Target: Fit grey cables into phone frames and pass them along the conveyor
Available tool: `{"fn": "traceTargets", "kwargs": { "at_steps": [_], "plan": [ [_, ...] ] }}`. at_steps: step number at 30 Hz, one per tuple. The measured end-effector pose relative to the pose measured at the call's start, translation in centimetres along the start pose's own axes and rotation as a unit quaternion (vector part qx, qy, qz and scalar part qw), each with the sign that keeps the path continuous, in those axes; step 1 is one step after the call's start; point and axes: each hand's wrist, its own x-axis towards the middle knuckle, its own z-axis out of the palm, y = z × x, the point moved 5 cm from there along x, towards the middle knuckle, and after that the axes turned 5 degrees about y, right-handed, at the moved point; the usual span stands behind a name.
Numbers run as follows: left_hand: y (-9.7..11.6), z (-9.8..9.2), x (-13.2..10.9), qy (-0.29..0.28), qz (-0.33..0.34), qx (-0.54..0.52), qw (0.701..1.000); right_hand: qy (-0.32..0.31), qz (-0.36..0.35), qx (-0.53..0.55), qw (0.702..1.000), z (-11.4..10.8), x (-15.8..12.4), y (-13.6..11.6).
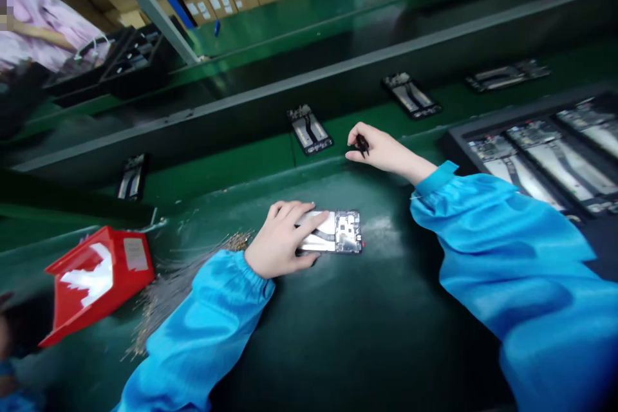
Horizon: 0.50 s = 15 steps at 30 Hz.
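Observation:
An opened phone [347, 232] lies flat on the green bench mat, its circuit board bared at the right end. My left hand [284, 238] spans its left part, fingers at the far edge and thumb at the near edge, hiding that end. Up and to the right, my right hand [374, 148] is raised with curled fingers around black tweezers [362, 145], only partly visible. Just beyond it, another opened phone [309, 130] rests on the green strip. Beside my left sleeve lies a bundle of thin grey cables [178, 286].
A red bin [101, 283] stands at the left. More opened phones [412, 96] sit along the green strip, and a black tray [456, 141] of several phones is at the right. Behind runs a raised ledge [232, 100]. A person in pink [43, 19] is across the line.

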Motion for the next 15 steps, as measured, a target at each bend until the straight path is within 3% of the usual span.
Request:
{"fn": "traceTargets", "kwargs": {
  "at_steps": [3,5,8,11,13,15],
  "plan": [
    [-1.8,-0.8,1.3,-0.014,-0.003,0.026,1.000,0.015,0.078,-0.121,0.989,-2.2,2.7,3.8],
    [-4.4,-1.6,2.3,0.002,-0.044,0.056,0.997,0.027,0.142,-0.197,0.970,-4.1,3.8,6.3],
    [-10.4,-2.6,3.7,0.019,-0.179,0.098,0.979,0.054,0.205,-0.248,0.945,-7.0,4.6,9.6],
    [-16.5,-3.3,4.4,0.022,-0.355,0.112,0.928,0.070,0.277,-0.266,0.921,-8.9,4.5,12.5],
    [-18.9,-3.2,4.8,0.010,-0.442,0.108,0.890,0.068,0.314,-0.266,0.909,-9.3,4.4,13.9],
    [-19.1,-2.7,6.1,0.025,-0.468,0.131,0.874,0.062,0.332,-0.266,0.903,-9.3,4.3,14.5]
  ]
}}
